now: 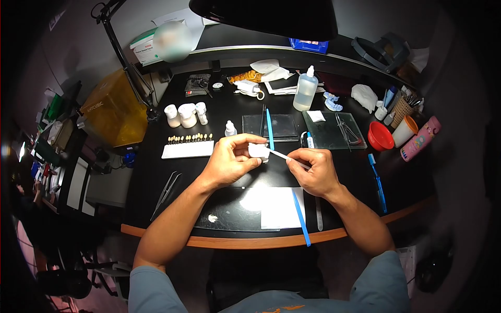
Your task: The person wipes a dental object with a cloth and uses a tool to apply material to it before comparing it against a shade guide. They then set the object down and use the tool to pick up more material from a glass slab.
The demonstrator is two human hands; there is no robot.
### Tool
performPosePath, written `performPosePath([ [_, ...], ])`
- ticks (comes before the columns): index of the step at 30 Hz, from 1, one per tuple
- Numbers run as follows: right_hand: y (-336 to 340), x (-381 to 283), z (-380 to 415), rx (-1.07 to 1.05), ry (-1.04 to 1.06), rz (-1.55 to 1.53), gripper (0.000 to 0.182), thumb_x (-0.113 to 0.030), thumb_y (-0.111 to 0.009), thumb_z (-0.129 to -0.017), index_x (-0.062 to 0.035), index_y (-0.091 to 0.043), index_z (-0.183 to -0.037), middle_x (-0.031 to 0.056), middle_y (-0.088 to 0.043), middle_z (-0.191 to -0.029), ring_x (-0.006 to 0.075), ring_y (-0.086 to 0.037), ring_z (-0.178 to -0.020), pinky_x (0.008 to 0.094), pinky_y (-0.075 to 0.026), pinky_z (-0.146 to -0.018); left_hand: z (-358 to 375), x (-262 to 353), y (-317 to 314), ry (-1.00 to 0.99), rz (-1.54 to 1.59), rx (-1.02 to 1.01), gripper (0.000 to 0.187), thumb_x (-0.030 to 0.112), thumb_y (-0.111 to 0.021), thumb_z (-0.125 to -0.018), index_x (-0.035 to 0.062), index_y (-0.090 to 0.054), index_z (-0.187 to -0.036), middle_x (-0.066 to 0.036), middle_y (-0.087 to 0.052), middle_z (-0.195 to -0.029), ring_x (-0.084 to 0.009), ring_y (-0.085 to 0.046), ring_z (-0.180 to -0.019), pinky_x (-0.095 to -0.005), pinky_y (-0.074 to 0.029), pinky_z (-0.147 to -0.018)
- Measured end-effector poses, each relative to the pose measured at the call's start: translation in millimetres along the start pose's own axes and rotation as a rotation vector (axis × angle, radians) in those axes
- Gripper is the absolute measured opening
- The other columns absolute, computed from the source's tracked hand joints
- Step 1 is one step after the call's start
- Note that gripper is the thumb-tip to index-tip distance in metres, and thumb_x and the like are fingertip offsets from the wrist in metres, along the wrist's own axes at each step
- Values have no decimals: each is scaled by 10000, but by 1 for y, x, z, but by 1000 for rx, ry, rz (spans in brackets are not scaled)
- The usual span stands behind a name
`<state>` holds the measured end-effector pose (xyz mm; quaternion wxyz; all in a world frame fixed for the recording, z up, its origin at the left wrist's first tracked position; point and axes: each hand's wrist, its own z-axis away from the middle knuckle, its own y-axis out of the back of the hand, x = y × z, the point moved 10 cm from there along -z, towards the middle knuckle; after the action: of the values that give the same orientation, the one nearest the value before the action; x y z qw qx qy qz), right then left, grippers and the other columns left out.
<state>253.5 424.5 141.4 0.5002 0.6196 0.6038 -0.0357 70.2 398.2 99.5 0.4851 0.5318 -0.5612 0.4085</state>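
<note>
My left hand (228,161) pinches a small white plaster-like dental model (258,151) between thumb and fingers, above the middle of the table. In my right hand (317,173) is a slim white stick-shaped tool (279,154), gripped like a pen. Its tip points left and meets, or nearly meets, the model; contact is too small to tell. Behind the hands lie a blue strip (270,128) and a dark slab (284,125). A white holder (188,150) with a row of tooth-shaped samples stands left of my left hand. Below the hands is a white sheet (276,211).
Tweezers (166,194) lie at left, a blue toothbrush (377,182) at right. White jars (188,116), a small dropper bottle (230,129) and a clear bottle (306,89) stand behind. A red bowl (380,136) sits at right. A black lamp (266,15) hangs overhead.
</note>
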Motion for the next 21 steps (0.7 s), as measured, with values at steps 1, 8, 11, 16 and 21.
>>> performPosePath([
  [1, 0, 0, 0, -1, 0, 2, 135, -94, -724, -885, 31, -775, -890, 115, -706, -675, 175, -653, -545, 320, -471, -507, 0, 1, -1, 7, -3, -3, 383, -49, -761, -901, -33, -672, -1273, -129, -758, -1119, -161, -744, -1010, -292, -600, -928],
  [8, 5, -1, -1, 37, 4, 26, 128, -92, -725, -894, 25, -771, -871, 97, -696, -646, 166, -647, -536, 317, -469, -508, -1, -5, 1, 63, -32, 24, 334, -4, -741, -948, -35, -671, -1273, -121, -765, -1076, -135, -737, -929, -276, -609, -857],
  [11, 9, -1, -2, 72, 5, 36, 121, -88, -725, -900, 19, -769, -863, 79, -683, -623, 154, -631, -521, 314, -460, -503, -3, -7, 2, 28, -5, 31, 299, 26, -744, -965, -35, -678, -1250, -112, -766, -1029, -130, -734, -897, -272, -607, -833],
  [16, 12, -5, -2, 98, 32, 20, 111, -79, -724, -902, 16, -769, -864, 64, -677, -616, 131, -611, -512, 304, -449, -496, -1, -8, 5, 57, -23, 60, 187, 95, -720, -1003, -20, -704, -1150, -79, -757, -953, -99, -702, -810, -250, -576, -744],
  [21, 11, -9, -2, 84, 64, 2, 104, -71, -728, -897, 20, -768, -867, 53, -687, -629, 107, -605, -518, 286, -435, -489, -2, -10, 10, 56, -85, 101, 148, 127, -701, -1013, -14, -727, -1053, -60, -756, -894, -81, -683, -746, -235, -558, -685],
])
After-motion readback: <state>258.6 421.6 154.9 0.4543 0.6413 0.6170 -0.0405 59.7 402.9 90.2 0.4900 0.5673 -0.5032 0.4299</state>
